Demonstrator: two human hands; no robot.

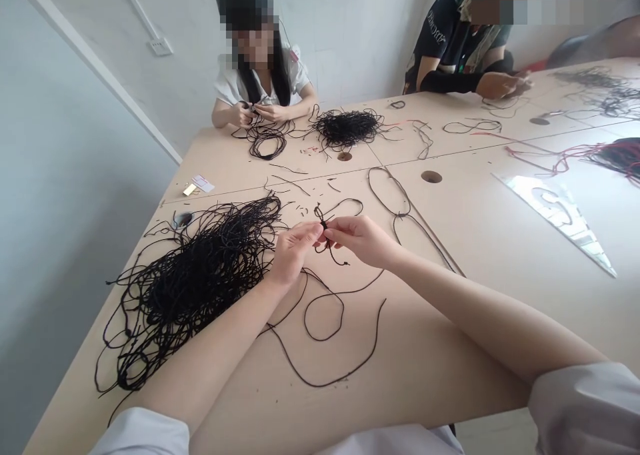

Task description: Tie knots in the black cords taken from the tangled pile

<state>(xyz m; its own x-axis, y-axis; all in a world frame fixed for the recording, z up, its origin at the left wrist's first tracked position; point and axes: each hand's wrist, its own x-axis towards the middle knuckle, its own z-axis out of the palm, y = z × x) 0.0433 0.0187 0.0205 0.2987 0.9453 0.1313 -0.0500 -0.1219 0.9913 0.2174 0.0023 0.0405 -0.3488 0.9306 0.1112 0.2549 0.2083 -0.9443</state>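
Near the middle of the table, my left hand (295, 247) and my right hand (359, 236) meet with fingertips pinched on a thin black cord (325, 227). Small loops of the cord stick up above the fingers, and a short end with a knot hangs below them. Fingers hide part of the cord between the hands. Longer strands (343, 316) curl over the table under my forearms. Left of my left hand lies a big tangled pile of black cords (200, 275).
Across the wooden table (450, 368), a person (270, 82) handles cord beside another black pile (350, 127). A second person (460, 55) works at the back right. A clear triangular plate (557, 218) and red cords (545, 158) lie right. Small holes (431, 176) pierce the tabletop.
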